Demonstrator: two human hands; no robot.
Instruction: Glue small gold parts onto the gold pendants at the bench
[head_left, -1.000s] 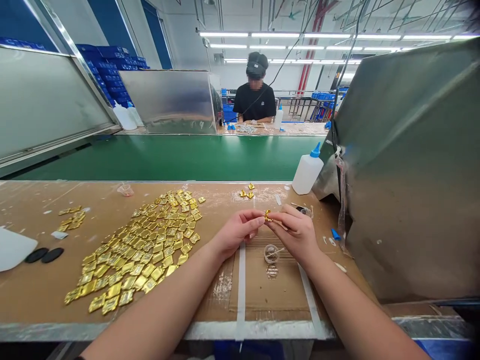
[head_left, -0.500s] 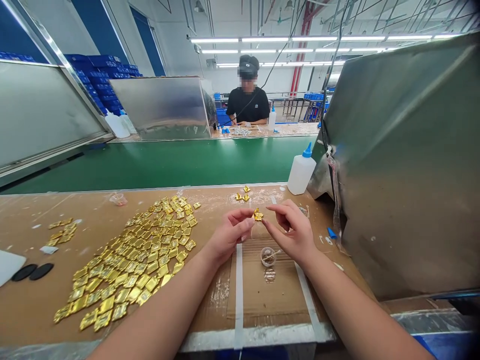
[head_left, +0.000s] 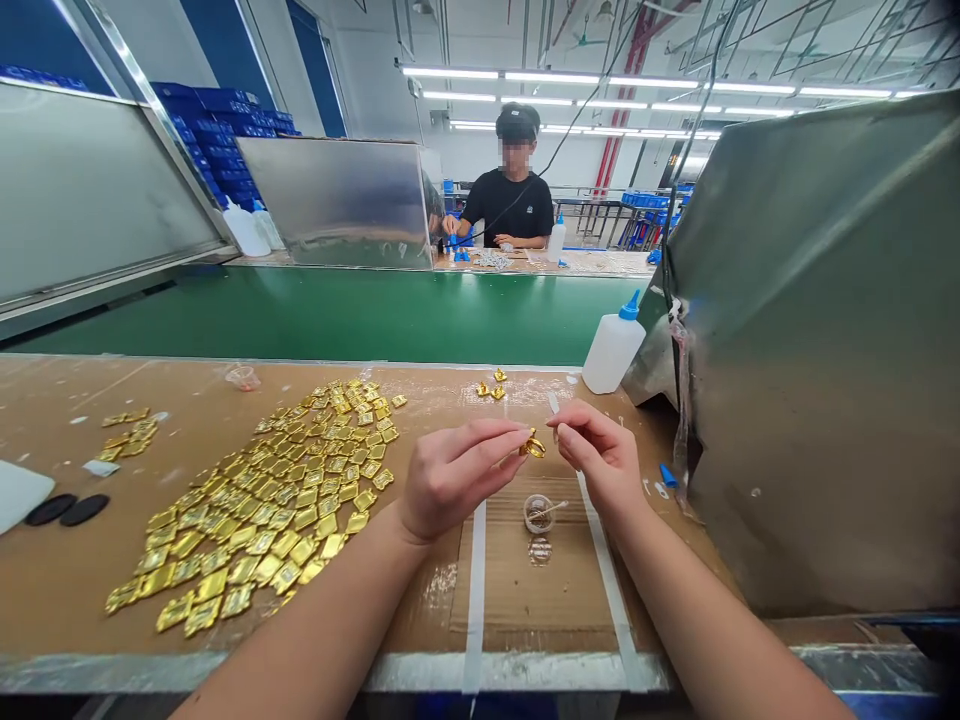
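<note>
My left hand (head_left: 454,478) pinches a small shiny gold metal piece (head_left: 534,445) between thumb and fingertips; a rounded loop shows on its right side. Close to the right of it, apart from the piece, my right hand (head_left: 601,455) has thumb and forefinger drawn together. Whatever sits between those fingertips, if anything, is too small to make out. Below the hands, a small clear cup (head_left: 538,512) with a cotton swab (head_left: 553,508) across it rests on a cardboard sheet (head_left: 540,600). Beyond the hands lie a few gold pieces (head_left: 497,392) like the held one.
Many flat gold plates (head_left: 277,510) spread over the table's left. A white bottle with blue tip (head_left: 613,352) stands at the back right, by a large metal panel (head_left: 817,360). Behind runs a green belt (head_left: 420,315); a person (head_left: 514,205) sits across it.
My left hand has turned the gold piece, so its loop now shows. The fingers of my right hand have closed from a spread pose. The view has shifted slightly.
</note>
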